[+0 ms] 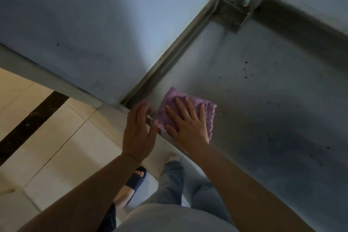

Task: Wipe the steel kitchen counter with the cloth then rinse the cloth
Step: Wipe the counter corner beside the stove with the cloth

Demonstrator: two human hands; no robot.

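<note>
A pink cloth (203,107) lies flat on the steel counter (273,115) close to its front edge. My right hand (187,121) presses on the cloth with straight, spread fingers. Just left of it, my left hand (138,131) hovers at the counter's front edge with relaxed fingers and holds nothing; it looks slightly blurred. Small dark specks dot the counter to the right of the cloth.
A second steel surface (84,24) adjoins on the left across a metal seam (178,51). A steel post on a bracket (243,3) stands at the back. Below the counter edge are beige floor tiles (47,137) and a sandalled foot (135,181).
</note>
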